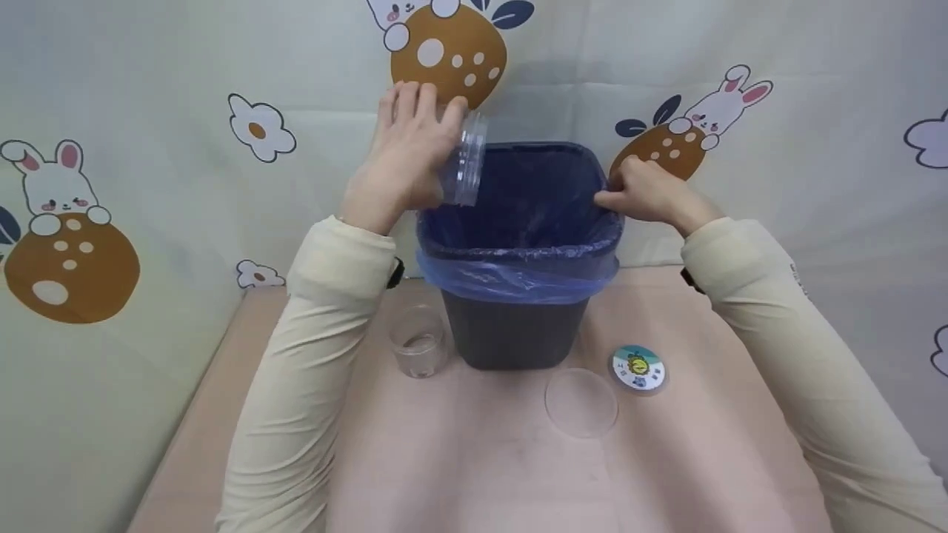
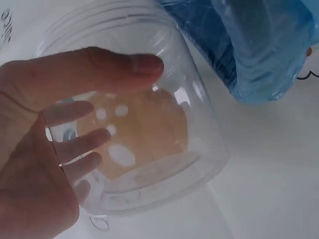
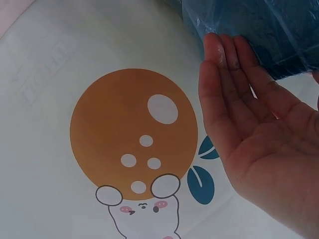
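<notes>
My left hand [image 1: 407,152] grips a clear plastic jar [image 1: 465,166], tipped on its side at the left rim of a dark trash bin [image 1: 511,333]. In the left wrist view the thumb and fingers lie on opposite sides of the jar [image 2: 149,184], and the backdrop shows through its walls. A blue bag [image 1: 511,277] lines the bin and folds over its rim. My right hand [image 1: 648,189] holds the bin's right rim, thumb on the inner side. Its fingers [image 3: 239,74] lie along the outside of the bag in the right wrist view.
Left of the bin, a small clear cup [image 1: 418,344] stands on the pink tabletop [image 1: 511,481]. A clear round lid [image 1: 581,403] lies in front, beside a round lid with a printed label [image 1: 638,369]. A cartoon-printed cloth [image 1: 318,59] hangs right behind the bin.
</notes>
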Motion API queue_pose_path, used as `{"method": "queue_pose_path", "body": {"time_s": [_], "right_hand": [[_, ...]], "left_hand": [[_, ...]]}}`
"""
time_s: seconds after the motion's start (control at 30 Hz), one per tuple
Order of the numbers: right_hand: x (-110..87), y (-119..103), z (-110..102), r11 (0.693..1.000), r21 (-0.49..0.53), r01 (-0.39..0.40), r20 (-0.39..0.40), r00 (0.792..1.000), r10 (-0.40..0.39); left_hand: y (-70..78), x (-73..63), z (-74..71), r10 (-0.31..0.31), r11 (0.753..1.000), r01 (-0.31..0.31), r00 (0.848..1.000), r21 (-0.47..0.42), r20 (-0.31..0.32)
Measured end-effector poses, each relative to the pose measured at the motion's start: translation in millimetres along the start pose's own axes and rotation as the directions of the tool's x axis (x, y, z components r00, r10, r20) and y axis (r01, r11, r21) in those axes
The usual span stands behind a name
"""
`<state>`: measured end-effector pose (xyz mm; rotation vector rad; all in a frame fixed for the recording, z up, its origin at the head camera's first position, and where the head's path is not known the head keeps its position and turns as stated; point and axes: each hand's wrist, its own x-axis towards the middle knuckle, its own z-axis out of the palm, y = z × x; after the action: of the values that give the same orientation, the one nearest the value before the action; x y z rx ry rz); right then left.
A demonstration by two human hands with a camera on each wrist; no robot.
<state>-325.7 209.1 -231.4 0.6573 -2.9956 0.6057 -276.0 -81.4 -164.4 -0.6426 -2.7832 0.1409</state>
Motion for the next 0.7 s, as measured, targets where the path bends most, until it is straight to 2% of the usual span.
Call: {"method": "queue_pose_path", "body": {"time_s": [0.2,0.47,0.57,0.7], "right_hand": [[0.8,0,1,1.000,-0.007,-0.004,-0.005,1.000,0.004],[2.5,-2,6,1.000,-0.005,0.004,-0.004,1.000,-0.004],[1.3,-1,5,1.000,0.000,0.003,-0.007,1.000,-0.003],[-0.2,-1,3,1.000,0.003,0.002,-0.015,1.000,-0.002]], "left_hand": [[-23.5,-18.4,-2.3,-0.021,0.980,0.021,1.000,-0.200,0.003],[-48.9,-54.0,2.6,-0.041,0.931,0.005,0.995,-0.365,-0.092],[-56.8,-69.3,11.6,-0.056,0.908,-0.011,0.987,-0.419,-0.148],[-65.4,-89.0,32.1,-0.078,0.877,-0.041,0.971,-0.479,-0.226]]}}
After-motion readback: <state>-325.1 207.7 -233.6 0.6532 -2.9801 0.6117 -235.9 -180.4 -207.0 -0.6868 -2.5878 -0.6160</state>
